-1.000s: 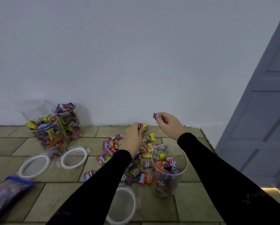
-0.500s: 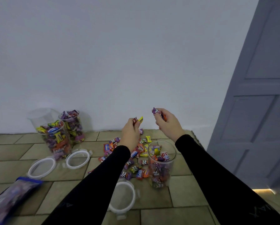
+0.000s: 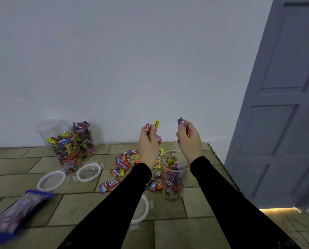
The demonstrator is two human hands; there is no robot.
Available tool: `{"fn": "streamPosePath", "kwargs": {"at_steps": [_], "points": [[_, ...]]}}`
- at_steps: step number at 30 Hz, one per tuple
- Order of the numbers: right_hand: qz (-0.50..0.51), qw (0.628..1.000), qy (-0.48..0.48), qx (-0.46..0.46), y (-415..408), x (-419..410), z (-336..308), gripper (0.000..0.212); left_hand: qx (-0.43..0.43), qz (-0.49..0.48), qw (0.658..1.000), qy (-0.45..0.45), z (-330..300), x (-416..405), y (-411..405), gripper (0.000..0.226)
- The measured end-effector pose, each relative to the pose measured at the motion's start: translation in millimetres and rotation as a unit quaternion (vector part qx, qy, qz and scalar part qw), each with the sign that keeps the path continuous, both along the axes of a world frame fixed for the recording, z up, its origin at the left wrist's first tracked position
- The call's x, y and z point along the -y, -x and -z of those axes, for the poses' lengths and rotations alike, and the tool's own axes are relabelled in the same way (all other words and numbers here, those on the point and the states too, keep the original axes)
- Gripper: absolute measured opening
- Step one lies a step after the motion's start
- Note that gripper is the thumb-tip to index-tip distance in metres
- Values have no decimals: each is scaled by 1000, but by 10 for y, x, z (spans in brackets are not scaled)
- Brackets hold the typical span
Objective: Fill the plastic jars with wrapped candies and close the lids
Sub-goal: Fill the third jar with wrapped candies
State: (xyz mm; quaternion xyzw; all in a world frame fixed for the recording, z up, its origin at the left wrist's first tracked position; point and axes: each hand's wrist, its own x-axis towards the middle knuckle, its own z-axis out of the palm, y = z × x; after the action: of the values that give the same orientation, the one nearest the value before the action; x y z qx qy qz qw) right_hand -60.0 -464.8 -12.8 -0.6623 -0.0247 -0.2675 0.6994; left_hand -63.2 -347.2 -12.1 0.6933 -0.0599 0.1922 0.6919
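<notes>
Head view. Left hand [image 3: 148, 141] raised above the tiled floor [image 3: 168, 234], grip closed round a small bunch of wrapped candies: a yellow candy [image 3: 155, 123] and a red candy [image 3: 147, 127] sticking up past the fingertips, something pink showing below the thumb. Right hand [image 3: 189, 139] raised beside it, grip pinched round a purple candy [image 3: 181, 121], with an orange wrapper edge peeking between the fingers. Both hands above and slightly behind the open jar [image 3: 174, 174], which stands upright on the floor between the forearms, roughly two-thirds full.

Step in hand, most likely: dropping both handfuls into that jar. Best done by bringing each hand low over the mouth before loosening the grip, one hand at a time, to keep light wrappers from bouncing off the rim. Worth steadying the jar if it rocks.

Jar clear, round, thin-walled plastic, wrappers visible through the wall. Loose candy pile [image 3: 125, 164] scattered on the floor just left of it. Two filled jars [image 3: 73, 150] by the wall, lidless, with an empty jar [image 3: 50, 128] behind them. Two white-rimmed lids [image 3: 70, 175] lying flat in front, a third lid [image 3: 141, 209] partly hidden under the left forearm. Blue candy bag [image 3: 15, 212] at lower left, blurred.
</notes>
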Motion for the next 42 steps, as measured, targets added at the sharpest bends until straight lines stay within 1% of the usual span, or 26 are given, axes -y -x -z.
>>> {"fn": "streamPosePath", "kwargs": {"at_steps": [2, 5, 8, 13, 16, 20, 27, 31, 33, 38, 42], "points": [[18, 999, -26, 8, 53, -10, 26, 16, 10, 0, 1000, 8, 49, 45, 89, 21], [36, 997, -64, 10, 109, -1, 39, 13, 23, -26, 999, 14, 113, 97, 133, 20], [38, 996, -84, -12, 132, -11, 50, 12, 26, -34, 998, 38, 136, 161, 147, 22], [34, 997, -55, -43, 88, -46, 108, 16, 31, -36, 998, 38, 106, 242, 149, 22], [43, 996, -63, -55, 51, -44, 106, 17, 30, -32, 998, 54, 94, 258, 162, 23], [54, 994, -59, -68, -2, -45, 129, 17, 38, -12, 998, 48, 94, 271, 185, 25], [67, 994, -57, -69, -52, -47, 163, 17, -13, 21, 995, 93, 126, 244, 135, 22], [72, 994, -49, -66, -38, -44, 158, 17, 4, 21, 998, 64, 155, 233, 172, 18], [68, 995, -38, -63, -29, -51, 149, 16, -1, 26, 998, 63, 154, 232, 174, 21], [70, 994, -43, -71, -17, -56, 147, 17, -5, 53, 993, 106, 169, 215, 122, 18], [69, 994, -52, -69, -19, -54, 150, 20, 17, 77, 988, 130, 172, 212, 159, 15]]}}
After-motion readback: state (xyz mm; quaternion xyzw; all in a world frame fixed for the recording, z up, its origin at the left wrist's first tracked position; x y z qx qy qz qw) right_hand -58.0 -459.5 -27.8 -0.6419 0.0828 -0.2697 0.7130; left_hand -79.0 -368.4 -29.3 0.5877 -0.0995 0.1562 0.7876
